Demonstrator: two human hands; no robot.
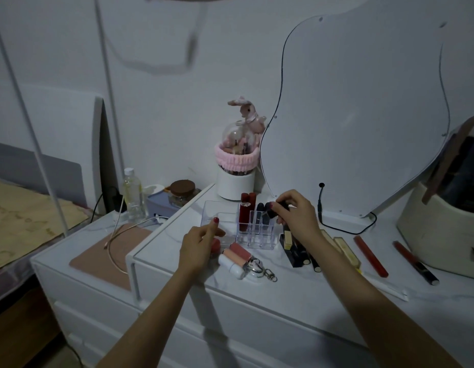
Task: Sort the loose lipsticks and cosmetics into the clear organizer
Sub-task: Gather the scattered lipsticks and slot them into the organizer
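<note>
The clear organizer [257, 236] stands on the white dresser top [297, 288]; two red tubes [247, 208] and dark lipsticks [260, 207] stand upright in its back slots. My right hand [297, 216] holds a dark lipstick [274, 208] just above the organizer's right side. Beside the organizer's left part, my left hand [198, 243] rests over a small red-pink item [216, 245]. A pink tube [239, 252] and a white tube [231, 264] with a keyring lie in front. Black and gold lipsticks [297, 251] lie to the right.
Two long red pencils [371, 257] and a white stick [384, 285] lie at right near a cream case [437, 229]. A wavy mirror [358, 115] leans at the back, with a brush holder [235, 168]. A bottle [132, 192] stands on the lower cabinet.
</note>
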